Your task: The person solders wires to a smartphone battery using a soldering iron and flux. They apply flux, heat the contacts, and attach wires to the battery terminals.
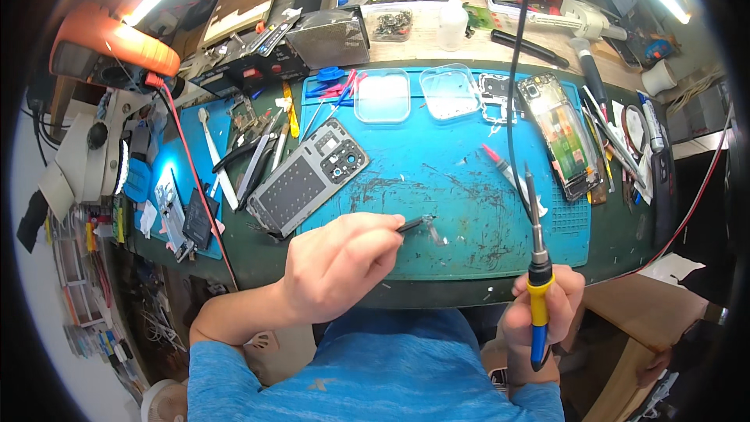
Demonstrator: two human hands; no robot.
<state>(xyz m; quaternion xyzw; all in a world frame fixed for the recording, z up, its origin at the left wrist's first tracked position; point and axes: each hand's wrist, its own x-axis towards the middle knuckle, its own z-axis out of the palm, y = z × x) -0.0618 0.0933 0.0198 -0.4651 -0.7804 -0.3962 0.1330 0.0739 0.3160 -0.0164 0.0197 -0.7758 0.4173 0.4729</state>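
My left hand point(340, 262) is closed over the near part of the blue mat point(406, 180). Out of its fingers sticks a slim black tool, apparently tweezers point(411, 224), its tip by a tiny pale scrap point(439, 236) on the mat. Most of that tool is hidden in the hand. My right hand point(547, 309) grips a soldering iron point(539, 297) by its yellow and blue handle, with the metal tip pointing up and away. A grey phone frame point(312, 176) lies tilted left of centre. An opened phone point(558, 137) with its insides showing lies at the right.
Two clear plastic boxes point(382, 96) sit at the mat's far edge. A red-tipped syringe-like tube point(500, 162) lies near the iron, and a dark cable point(516, 55) hangs across the view. Pliers and tools point(262, 148) crowd the left. An orange-cased meter point(117, 43) stands far left.
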